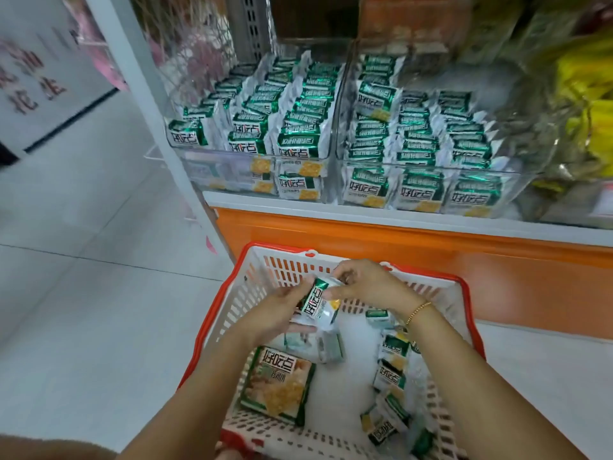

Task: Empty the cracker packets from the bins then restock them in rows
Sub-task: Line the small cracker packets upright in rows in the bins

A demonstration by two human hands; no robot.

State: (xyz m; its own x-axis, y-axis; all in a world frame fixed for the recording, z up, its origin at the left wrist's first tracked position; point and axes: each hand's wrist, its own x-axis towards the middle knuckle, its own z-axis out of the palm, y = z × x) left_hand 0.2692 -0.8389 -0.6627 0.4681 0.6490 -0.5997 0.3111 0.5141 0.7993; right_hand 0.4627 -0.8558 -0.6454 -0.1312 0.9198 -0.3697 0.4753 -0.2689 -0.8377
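Observation:
Over a white basket with a red rim (212,322), my left hand (278,310) and my right hand (361,285) both grip a small stack of green-and-white cracker packets (320,303). More loose packets (391,373) lie along the basket's right side, and a larger cracker bag (278,383) lies at its left. On the shelf above stand two clear bins: the left bin (202,154) and the right bin (527,180), each holding upright packets (298,104) in three rows.
An orange shelf base (431,247) with a white ledge runs behind the basket. A white shelf post (159,127) rises at the left. Yellow snack bags (587,104) fill the shelf at the far right. Pale tiled floor (83,277) spreads to the left.

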